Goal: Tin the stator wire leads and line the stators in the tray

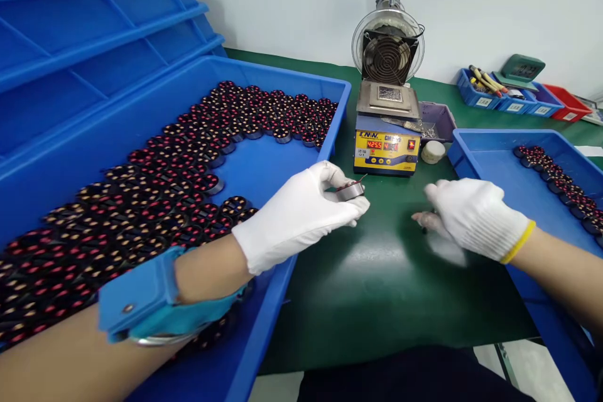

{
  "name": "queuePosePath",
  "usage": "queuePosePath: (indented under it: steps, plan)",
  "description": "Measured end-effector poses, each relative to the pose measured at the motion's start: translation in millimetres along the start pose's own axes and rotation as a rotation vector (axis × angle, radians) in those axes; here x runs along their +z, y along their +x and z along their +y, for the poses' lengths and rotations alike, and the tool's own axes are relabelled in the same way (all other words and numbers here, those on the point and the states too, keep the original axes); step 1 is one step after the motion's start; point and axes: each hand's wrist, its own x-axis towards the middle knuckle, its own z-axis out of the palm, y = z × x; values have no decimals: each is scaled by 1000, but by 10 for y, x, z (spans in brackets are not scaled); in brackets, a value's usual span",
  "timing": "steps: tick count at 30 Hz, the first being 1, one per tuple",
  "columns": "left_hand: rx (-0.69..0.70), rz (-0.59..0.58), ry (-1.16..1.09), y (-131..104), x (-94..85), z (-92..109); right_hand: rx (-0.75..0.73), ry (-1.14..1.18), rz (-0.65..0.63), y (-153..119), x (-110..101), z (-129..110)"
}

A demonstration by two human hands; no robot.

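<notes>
Head view, disc (350,191), between left fingers (360,204)

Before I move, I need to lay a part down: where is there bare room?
Green tabletop between the left hand and right hand. Also the left tray's blue floor, between round parts and right wall. Crowded: that tray's left and far end.
</notes>
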Motion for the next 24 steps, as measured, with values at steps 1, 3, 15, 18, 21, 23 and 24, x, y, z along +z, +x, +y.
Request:
queuePosePath:
  steps: [1, 3, 15, 18, 21, 23, 24]
  plan:
    - [-24, -12, -14, -10, 8, 20, 52, -60, -35, -60, 73, -25]
    - [-41, -37, -30, -21, 13, 32, 104, -143, -131, -123, 225, -65]
    - [238, 175, 652, 6, 67, -163, -279, 104, -178, -169, 322, -302]
    - [309, 184, 814, -17, 83, -147, -170, 181, -34, -95, 395, -213]
    - [351, 177, 866, -22, 79, -163, -98, 246, -69, -45, 486, -208]
    - [375, 171, 878, -18, 74, -177, -139, 281, -103, -40, 505, -265]
    - [384, 170, 882, -16, 73, -182, -169, 296, -98, -43, 505, -298]
